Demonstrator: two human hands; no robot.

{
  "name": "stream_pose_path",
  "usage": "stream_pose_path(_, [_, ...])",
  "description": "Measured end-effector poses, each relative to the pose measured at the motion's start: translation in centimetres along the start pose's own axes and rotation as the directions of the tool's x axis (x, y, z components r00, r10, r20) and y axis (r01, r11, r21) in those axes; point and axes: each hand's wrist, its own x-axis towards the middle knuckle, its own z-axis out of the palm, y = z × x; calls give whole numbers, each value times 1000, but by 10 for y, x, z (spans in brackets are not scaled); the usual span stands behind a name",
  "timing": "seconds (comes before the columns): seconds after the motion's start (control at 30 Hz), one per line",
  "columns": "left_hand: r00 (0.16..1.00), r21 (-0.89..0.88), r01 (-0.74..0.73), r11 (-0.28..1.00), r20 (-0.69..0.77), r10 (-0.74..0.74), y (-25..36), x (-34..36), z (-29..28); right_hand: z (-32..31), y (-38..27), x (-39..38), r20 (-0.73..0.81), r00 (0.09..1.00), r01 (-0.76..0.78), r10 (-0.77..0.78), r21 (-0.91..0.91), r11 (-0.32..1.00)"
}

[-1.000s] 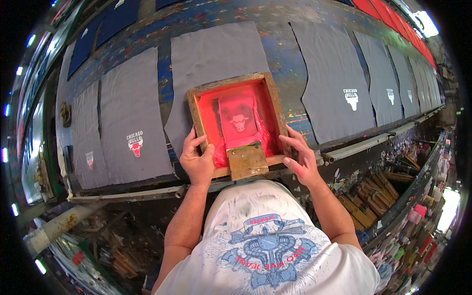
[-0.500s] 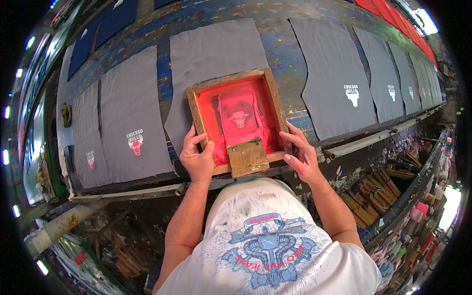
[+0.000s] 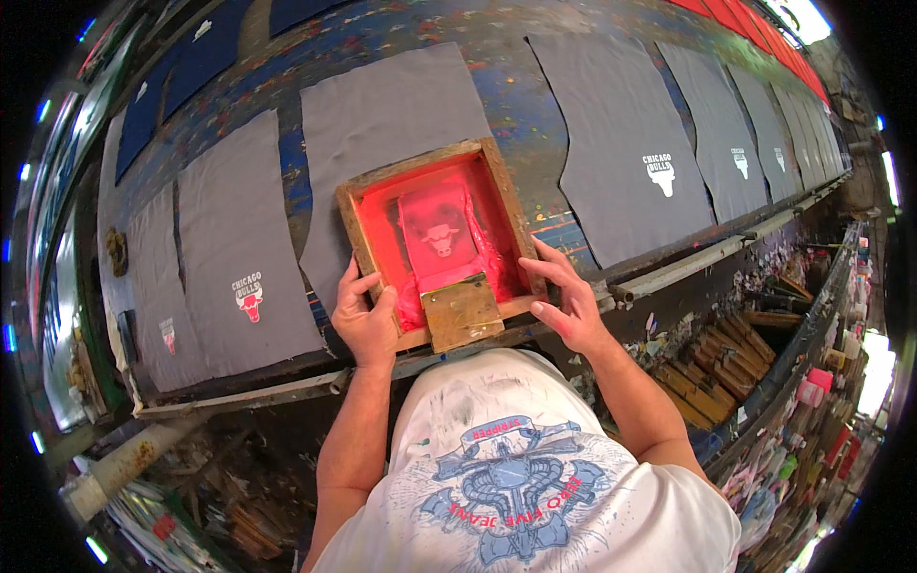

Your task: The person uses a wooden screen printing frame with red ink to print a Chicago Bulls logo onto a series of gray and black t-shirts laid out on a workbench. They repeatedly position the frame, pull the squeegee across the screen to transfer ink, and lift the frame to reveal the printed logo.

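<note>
A wooden-framed printing screen (image 3: pixel 351 222) lies on a grey fabric piece (image 3: pixel 392 110) at the table's near edge. Its mesh is red, with a pale bull-head shape in the middle and wet red ink (image 3: pixel 406 304) along the sides and near end. Inside it, a wooden squeegee (image 3: pixel 463 317) leans against the near rim. My left hand (image 3: pixel 368 323) grips the frame's near left corner, thumb on top and fingers along the outer side. My right hand (image 3: pixel 573 304) is closed around the near right corner. The fabric under the screen is partly hidden.
Grey pieces with white and red prints (image 3: pixel 234 248) lie to the left; grey pieces with white prints (image 3: pixel 626 153) run off to the right. A metal rail (image 3: pixel 688 267) follows the table's near edge. Below right sits a trough of wooden blocks (image 3: pixel 712 377). Navy pieces (image 3: pixel 205 53) lie far left.
The whole view has shifted, so the table and screen appear slightly further left. The screen, the squeegee and both hands keep nearly the same places relative to the fabric.
</note>
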Motion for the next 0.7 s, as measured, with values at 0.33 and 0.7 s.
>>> stream_pose_path(0.33, [1000, -47, 3, 999, 10, -3, -2, 1, -3, -2, 1, -1, 11, 1000, 22, -22, -24, 999])
stream_pose_path(0.7, [981, 109, -183, 977, -48, 189, 14, 0, -47, 16, -25, 6, 106, 968, 248, -228, -249, 936])
